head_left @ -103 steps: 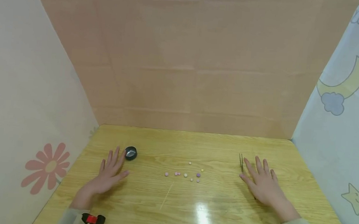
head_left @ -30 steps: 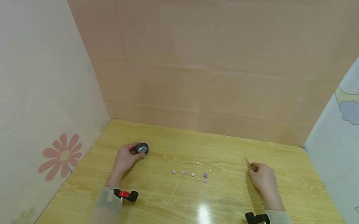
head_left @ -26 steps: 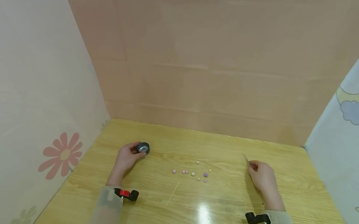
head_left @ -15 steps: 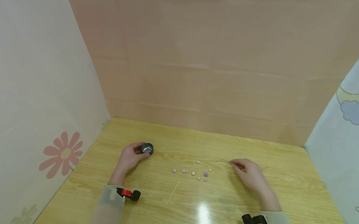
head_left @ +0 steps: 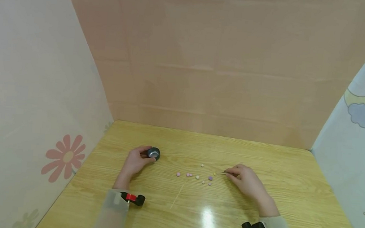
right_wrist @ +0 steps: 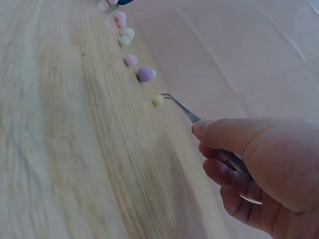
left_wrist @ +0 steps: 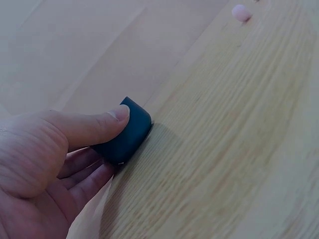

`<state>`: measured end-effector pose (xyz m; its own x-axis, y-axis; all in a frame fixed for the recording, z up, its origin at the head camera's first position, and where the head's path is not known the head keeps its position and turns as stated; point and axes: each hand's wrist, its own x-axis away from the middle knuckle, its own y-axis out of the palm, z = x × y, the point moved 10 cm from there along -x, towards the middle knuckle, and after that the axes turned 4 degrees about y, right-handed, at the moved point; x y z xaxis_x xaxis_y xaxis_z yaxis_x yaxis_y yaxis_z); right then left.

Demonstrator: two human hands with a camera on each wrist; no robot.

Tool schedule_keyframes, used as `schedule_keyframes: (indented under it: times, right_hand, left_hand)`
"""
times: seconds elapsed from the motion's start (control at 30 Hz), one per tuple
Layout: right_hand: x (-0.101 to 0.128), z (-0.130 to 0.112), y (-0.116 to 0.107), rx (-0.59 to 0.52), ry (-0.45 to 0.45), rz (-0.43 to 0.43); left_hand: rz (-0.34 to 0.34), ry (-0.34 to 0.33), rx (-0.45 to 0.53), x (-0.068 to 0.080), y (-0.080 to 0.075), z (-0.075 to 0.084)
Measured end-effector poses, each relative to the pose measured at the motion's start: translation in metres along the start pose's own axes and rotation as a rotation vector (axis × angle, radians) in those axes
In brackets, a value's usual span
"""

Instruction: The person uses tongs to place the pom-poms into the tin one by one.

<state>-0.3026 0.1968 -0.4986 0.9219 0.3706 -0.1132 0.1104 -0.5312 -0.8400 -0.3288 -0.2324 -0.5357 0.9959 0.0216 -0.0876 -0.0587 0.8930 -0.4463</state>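
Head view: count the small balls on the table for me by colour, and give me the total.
Pink balls: 4
White or cream balls: 3
Purple ball: 1
Yellow ball, by the tips of the tweezers: 1
Total: 9

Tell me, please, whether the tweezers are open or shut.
Open: in the right wrist view, the tweezers show two separate tips by the yellow ball; whether they touch it, I cannot tell.
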Motion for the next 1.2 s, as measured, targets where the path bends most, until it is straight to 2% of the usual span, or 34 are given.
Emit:
schedule_keyframes:
  times: [0.4, 0.7, 1.2]
  right_hand:
    - [0.0023, -0.0010, 0.0029, 0.053, -0.020, 0.018]
    - [0.0036, 0.0013, -0.0028, 0.005, 0.009, 0.009]
    - [0.0039, 0.0028, -0.0046, 0.012, 0.021, -0.001]
  left_hand:
    - [-0.016, 0.011, 0.010, -0.0028, 0.0018, 0.0009]
    - [-0.019, 0.001, 0.005, -0.0005, 0.0019, 0.0014]
    - [-0.012, 0.003, 0.010, -0.0001, 0.0013, -0.0013]
